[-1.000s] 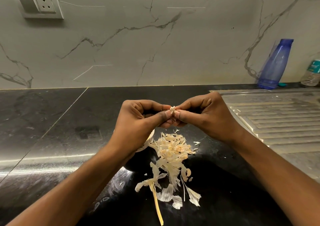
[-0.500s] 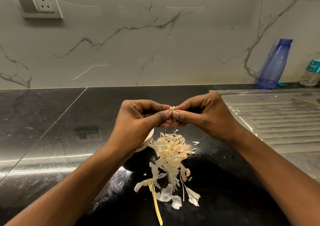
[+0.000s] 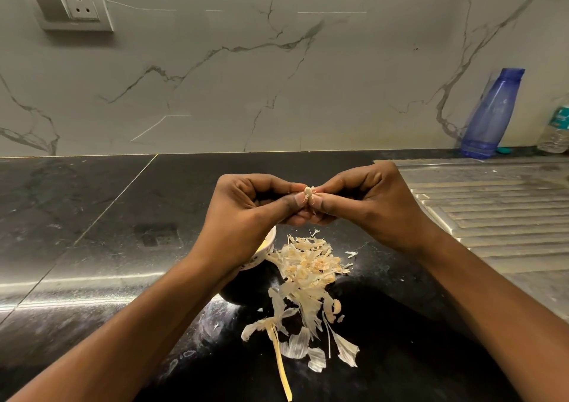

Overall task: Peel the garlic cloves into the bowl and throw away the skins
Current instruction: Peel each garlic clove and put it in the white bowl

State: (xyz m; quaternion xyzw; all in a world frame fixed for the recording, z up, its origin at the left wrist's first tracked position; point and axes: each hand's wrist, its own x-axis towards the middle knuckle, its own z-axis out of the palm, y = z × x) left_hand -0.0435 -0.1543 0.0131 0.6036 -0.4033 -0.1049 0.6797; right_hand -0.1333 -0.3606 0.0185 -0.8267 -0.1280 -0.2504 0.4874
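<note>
A small pale garlic clove point(image 3: 308, 193) with bits of skin on it is pinched between both hands above the black counter. My left hand point(image 3: 246, 214) pinches it from the left with thumb and curled fingers. My right hand point(image 3: 366, 204) pinches it from the right. Below them a heap of dry garlic skins point(image 3: 308, 281) lies on the counter, with a long yellowish stalk trailing toward me. A small white bowl point(image 3: 264, 252) stands under my left wrist, mostly hidden by it; its contents cannot be made out.
The black stone counter point(image 3: 92, 232) runs left and toward me. A ribbed steel sink drainboard point(image 3: 498, 217) lies to the right. A blue bottle point(image 3: 492, 115) and a clear plastic bottle point(image 3: 555, 130) stand by the marble wall. A wall socket point(image 3: 66, 4) sits top left.
Both hands stay almost in place, working the clove between the fingertips. The skin heap and the bowl have not moved.
</note>
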